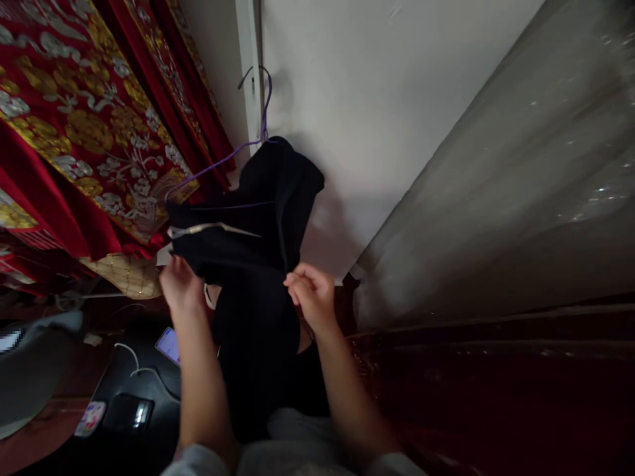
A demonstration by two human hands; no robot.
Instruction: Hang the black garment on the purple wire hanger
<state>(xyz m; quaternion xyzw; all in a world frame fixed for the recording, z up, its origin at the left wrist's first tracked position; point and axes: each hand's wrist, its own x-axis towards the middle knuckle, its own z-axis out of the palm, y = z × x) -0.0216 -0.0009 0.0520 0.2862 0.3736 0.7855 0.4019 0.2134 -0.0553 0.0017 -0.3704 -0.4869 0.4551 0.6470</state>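
The black garment (253,264) hangs in the middle of my view, its upper opening spread wide and its lower part falling toward the near edge. Inside the opening I can make out the lower bar of a purple wire hanger (213,165), whose hook sits over the edge of a white upright (249,39) at the far side. A pale strip (198,229) runs across the garment's left part.

My left hand (181,284) is curled closed on the left edge of the cloth, its fingertips blurred and partly hidden. My right hand (312,291) pinches the right edge between thumb and forefinger, the other fingers folded in.

Beyond on the far left I see red cloth embroidered in gold and silver (99,99), with a gold netted fabric (129,274) below it. On the near left, a phone with a lit screen (169,345), a white cable (149,369), a black glossy device (127,413) and a small pink-and-white item (90,418) lie on a dark surface (157,413). A pale wall (372,99) stands behind the garment, and on the right hangs greyish, shiny sheeting (496,165), with something dark red (496,410) nearer to me
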